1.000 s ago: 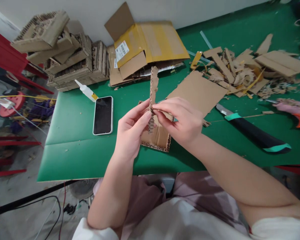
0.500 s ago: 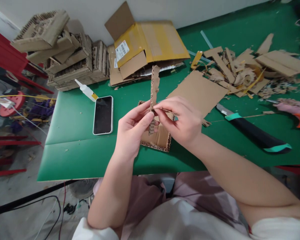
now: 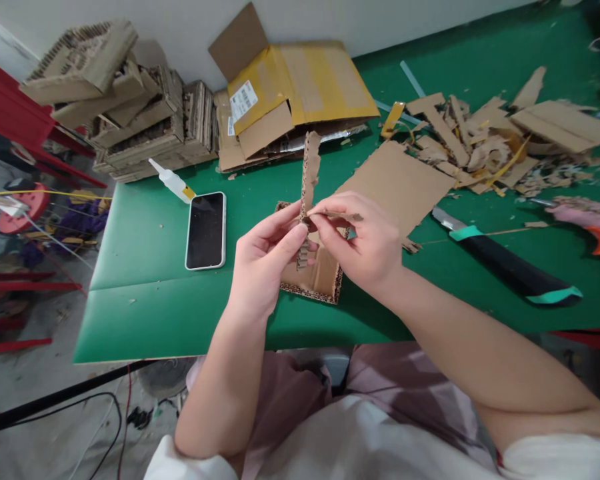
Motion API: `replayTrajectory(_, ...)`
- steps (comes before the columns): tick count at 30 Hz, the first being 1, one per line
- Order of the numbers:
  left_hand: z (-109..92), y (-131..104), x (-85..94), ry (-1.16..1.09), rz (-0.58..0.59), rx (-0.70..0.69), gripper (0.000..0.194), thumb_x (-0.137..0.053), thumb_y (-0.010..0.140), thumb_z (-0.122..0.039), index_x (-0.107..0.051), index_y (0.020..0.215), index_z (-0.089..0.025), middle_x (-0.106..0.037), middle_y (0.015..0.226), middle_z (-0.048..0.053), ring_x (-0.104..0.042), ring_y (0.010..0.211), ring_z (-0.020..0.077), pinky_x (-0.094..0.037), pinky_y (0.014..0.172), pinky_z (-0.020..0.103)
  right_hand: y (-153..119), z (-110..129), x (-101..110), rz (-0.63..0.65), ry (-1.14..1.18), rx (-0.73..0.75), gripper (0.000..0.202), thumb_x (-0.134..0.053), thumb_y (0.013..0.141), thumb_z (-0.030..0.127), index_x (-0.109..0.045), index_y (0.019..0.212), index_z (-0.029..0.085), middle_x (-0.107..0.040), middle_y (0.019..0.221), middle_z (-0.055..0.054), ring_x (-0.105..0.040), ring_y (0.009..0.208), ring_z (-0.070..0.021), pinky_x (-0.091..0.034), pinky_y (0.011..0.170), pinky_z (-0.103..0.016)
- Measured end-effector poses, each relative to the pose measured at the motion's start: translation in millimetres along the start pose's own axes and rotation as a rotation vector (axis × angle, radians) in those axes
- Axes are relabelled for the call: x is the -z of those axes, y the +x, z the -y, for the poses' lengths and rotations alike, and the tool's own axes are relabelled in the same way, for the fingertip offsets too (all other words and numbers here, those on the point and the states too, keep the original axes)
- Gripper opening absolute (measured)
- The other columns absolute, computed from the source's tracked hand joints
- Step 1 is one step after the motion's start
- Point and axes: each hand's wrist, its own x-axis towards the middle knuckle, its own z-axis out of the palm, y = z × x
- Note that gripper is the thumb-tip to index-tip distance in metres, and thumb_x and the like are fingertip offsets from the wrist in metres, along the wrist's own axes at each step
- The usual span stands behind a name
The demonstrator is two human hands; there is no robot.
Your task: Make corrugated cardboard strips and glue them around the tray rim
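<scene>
My left hand pinches a narrow, ragged strip of corrugated cardboard and holds it upright above the table. My right hand meets it at the same spot, thumb and forefinger pinching the strip's brown paper layer, which stands off to the right. Under both hands a thick block of glued cardboard lies on the green table. A flat brown cardboard sheet lies just beyond my right hand.
A phone lies face up to the left, a small glue bottle behind it. A utility knife lies at the right, a pink glue gun at the far right. Cardboard stacks, a flattened box and scraps fill the back.
My right fingers have drawn a thin paper layer off the strip toward the right. The strip and my left hand have stayed almost still.
</scene>
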Motion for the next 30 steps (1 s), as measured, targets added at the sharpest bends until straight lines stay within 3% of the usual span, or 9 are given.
replayTrajectory(7,0.1,-0.3,0.2,0.001,0.028,-0.008,0.026,-0.077,0.067,-0.029,-0.073,0.093,-0.026,-0.073,0.082,-0.003,-0.063,0.059,0.0069,-0.050,0.049,0.016,-0.4,0.7,-1.4,0.008,0.020,-0.033,0.007,-0.052,0.087,0.018,-0.060,0.089,0.019,-0.067,0.083,-0.001,-0.065,0.073,-0.0106,-0.056,0.061,-0.021)
replayTrajectory(15,-0.4,-0.4,0.6,0.022,0.001,-0.010,0.029,-0.079,0.066,-0.029,-0.073,0.093,-0.025,-0.071,0.076,-0.003,-0.063,0.058,0.0064,-0.051,0.049,0.015,-0.1,-6.5,0.7,-0.058,-0.140,0.200,0.008,-0.059,0.083,0.017,-0.063,0.088,0.023,-0.072,0.083,-0.001,-0.068,0.076,-0.0130,-0.056,0.071,-0.026)
replayTrajectory(20,-1.4,-1.0,-1.1,0.027,0.000,0.006,0.030,-0.079,0.064,-0.030,-0.073,0.093,-0.024,-0.071,0.077,-0.002,-0.063,0.059,0.0070,-0.051,0.048,0.016,0.9,-5.3,-0.8,-0.099,-0.148,0.178,0.009,-0.060,0.082,0.014,-0.061,0.084,0.022,-0.071,0.077,0.001,-0.066,0.069,-0.0114,-0.055,0.065,-0.023)
replayTrajectory(30,-0.4,-0.1,-0.7,-0.017,-0.001,0.053,0.027,-0.080,0.063,-0.030,-0.074,0.089,-0.025,-0.072,0.078,-0.003,-0.063,0.059,0.0074,-0.051,0.047,0.015,0.5,-1.3,-0.1,-0.039,-0.067,-0.004,0.007,-0.056,0.084,0.019,-0.062,0.082,0.020,-0.069,0.076,0.001,-0.065,0.069,-0.0099,-0.054,0.058,-0.019)
